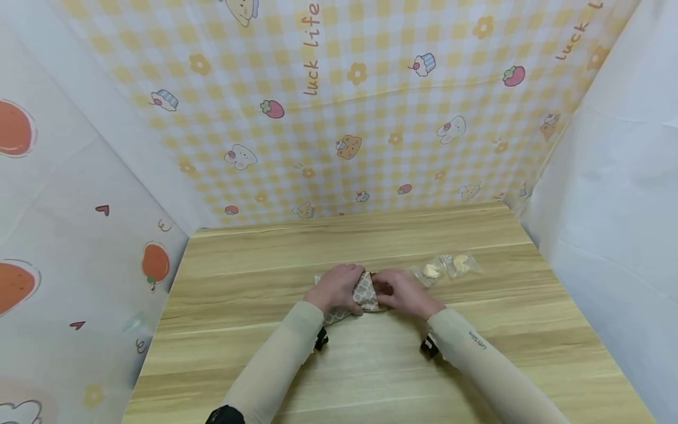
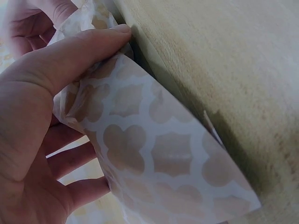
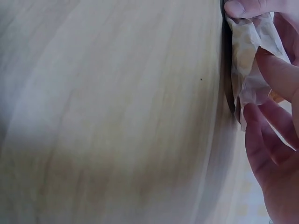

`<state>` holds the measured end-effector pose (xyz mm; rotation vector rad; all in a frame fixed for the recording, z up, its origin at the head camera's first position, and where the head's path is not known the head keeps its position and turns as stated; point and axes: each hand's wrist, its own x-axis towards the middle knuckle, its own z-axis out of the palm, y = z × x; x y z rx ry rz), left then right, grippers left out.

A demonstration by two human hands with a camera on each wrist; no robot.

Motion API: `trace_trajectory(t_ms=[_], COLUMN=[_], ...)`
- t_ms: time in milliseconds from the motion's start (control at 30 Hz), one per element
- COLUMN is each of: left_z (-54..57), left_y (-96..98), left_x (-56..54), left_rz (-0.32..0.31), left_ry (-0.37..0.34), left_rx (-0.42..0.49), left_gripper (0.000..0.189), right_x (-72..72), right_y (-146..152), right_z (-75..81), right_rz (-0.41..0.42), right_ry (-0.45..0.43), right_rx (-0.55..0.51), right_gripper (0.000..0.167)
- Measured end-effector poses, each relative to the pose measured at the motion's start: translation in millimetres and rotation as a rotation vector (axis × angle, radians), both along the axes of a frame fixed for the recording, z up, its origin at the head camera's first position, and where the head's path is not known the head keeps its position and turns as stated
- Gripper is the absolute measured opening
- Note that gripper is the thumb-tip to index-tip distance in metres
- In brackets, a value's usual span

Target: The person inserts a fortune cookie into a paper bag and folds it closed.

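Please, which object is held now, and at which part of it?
A patterned paper: the left hand grips it around the middle, the right hand pinches its crumpled right end.

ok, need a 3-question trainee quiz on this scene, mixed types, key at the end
1. True or false: the left hand and the right hand both touch the patterned paper.

2. In the head view, where do the clear packets lie?
A) Left of the left hand
B) Right of the patterned paper
C) Between the two hands

3. Fill in: the lettering on the checked backdrop reads "luck ____".

Key: 1. True; 2. B; 3. life
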<state>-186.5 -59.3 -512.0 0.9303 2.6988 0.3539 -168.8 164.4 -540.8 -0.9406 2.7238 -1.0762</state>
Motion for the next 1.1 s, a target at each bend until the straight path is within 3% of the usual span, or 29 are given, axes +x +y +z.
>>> trace_trajectory(t_ms=[167, 600, 1100], left_z=[-1.4, -2.2, 2.1], left_y=[-0.4, -2.0, -1.4], left_x=[-0.1, 1.8, 2.9], left_rz=[-0.002, 0.004, 0.001], left_ry=[-0.002, -0.033, -0.009], left_rx=[0.004, 0.034, 0.004], left_gripper=[0.083, 0.079, 0.078], right_x=[-2.8, -5.6, -9.8], right_y=[-1.2, -6.3, -9.3], right_z=[-3.9, -8.4, -14.9], right_rz=[0.062, 0.036, 0.082], right_ry=[-0.058, -0.289, -0.315], right_rx=[-0.09, -0.223, -0.255], right_gripper=[0.027, 0.034, 0.031])
